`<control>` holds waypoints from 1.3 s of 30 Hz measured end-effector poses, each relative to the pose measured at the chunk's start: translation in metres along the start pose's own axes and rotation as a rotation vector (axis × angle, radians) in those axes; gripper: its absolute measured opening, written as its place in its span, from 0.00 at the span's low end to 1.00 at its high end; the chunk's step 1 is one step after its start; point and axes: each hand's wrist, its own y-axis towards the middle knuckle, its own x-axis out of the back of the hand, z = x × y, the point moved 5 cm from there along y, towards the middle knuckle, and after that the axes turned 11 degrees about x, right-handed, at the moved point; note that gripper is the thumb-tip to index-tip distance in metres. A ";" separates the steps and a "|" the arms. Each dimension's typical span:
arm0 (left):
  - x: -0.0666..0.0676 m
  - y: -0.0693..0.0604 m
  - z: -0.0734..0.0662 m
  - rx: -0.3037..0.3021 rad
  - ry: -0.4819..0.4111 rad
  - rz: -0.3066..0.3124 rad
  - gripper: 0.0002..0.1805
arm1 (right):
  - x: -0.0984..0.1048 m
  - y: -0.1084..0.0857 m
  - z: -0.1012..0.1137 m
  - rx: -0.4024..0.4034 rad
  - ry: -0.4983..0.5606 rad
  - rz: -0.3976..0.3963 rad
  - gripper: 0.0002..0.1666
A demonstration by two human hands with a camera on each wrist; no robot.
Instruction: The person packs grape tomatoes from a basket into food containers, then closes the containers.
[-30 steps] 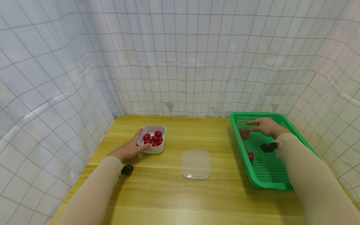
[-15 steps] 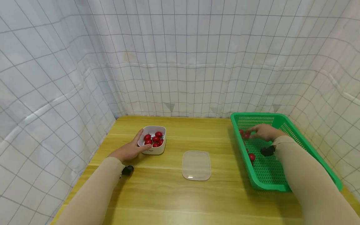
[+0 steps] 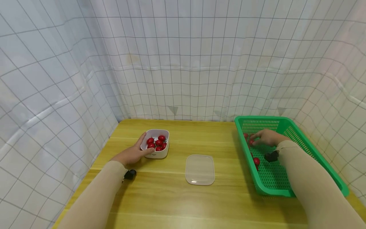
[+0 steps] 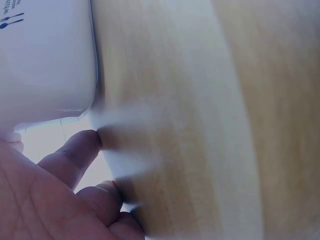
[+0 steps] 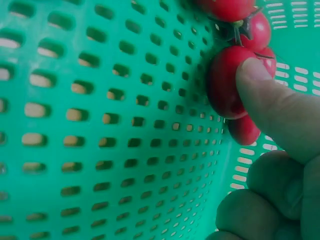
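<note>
centre-left, the left hand (image 3: 130, 155) grips a white square plastic box (image 3: 161, 154); at right, the right hand (image 3: 268, 137) pinches a red oval tomato (image 5: 221, 82) in a green plastic basket (image 3: 274, 192).

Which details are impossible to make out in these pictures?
Head view: how many tomatoes the basket holds; right hand and basket wall partly hide some.
Left wrist: full lettering on the box, cut off by the edge.
Right wrist: whole topmost tomato, cut off above.

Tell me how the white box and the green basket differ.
The white box is smaller with solid walls; the green basket is larger and perforated. The left hand holds the box; the right hand is inside the basket. Both are open-topped and contain red tomatoes.
</note>
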 end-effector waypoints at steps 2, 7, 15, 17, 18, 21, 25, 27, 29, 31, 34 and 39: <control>0.000 0.001 0.000 -0.003 0.005 -0.001 0.61 | -0.001 0.001 0.000 0.002 0.003 0.004 0.28; 0.000 0.001 0.000 -0.009 0.000 0.001 0.61 | -0.002 0.003 0.001 0.020 -0.036 0.015 0.26; 0.001 0.000 0.001 -0.007 -0.019 0.004 0.60 | -0.004 0.006 0.006 0.000 -0.077 0.048 0.29; 0.001 0.000 0.001 -0.006 -0.026 0.007 0.60 | -0.005 0.007 0.006 -0.007 -0.070 0.053 0.29; 0.001 0.000 0.001 -0.006 -0.027 0.008 0.60 | -0.006 0.007 0.005 -0.006 -0.069 0.057 0.30; 0.000 0.001 0.001 -0.006 -0.019 0.006 0.61 | -0.008 0.007 0.004 -0.007 -0.055 0.065 0.30; 0.000 0.001 0.001 -0.006 0.002 -0.001 0.61 | -0.009 0.006 0.004 -0.005 -0.042 0.068 0.30; 0.000 0.002 0.001 -0.006 0.004 -0.003 0.60 | -0.010 0.006 0.005 -0.004 -0.041 0.070 0.29; 0.000 0.002 0.001 -0.006 0.004 -0.002 0.60 | -0.010 0.005 0.006 -0.011 -0.043 0.077 0.29; 0.000 0.002 0.001 -0.008 -0.003 0.000 0.60 | -0.010 0.004 0.008 -0.020 -0.043 0.085 0.30; 0.000 0.002 0.001 -0.014 -0.019 0.003 0.60 | -0.010 0.004 0.007 -0.035 -0.042 0.096 0.31; 0.000 0.002 0.001 -0.012 -0.019 0.000 0.60 | -0.012 0.006 0.002 -0.045 -0.010 0.103 0.31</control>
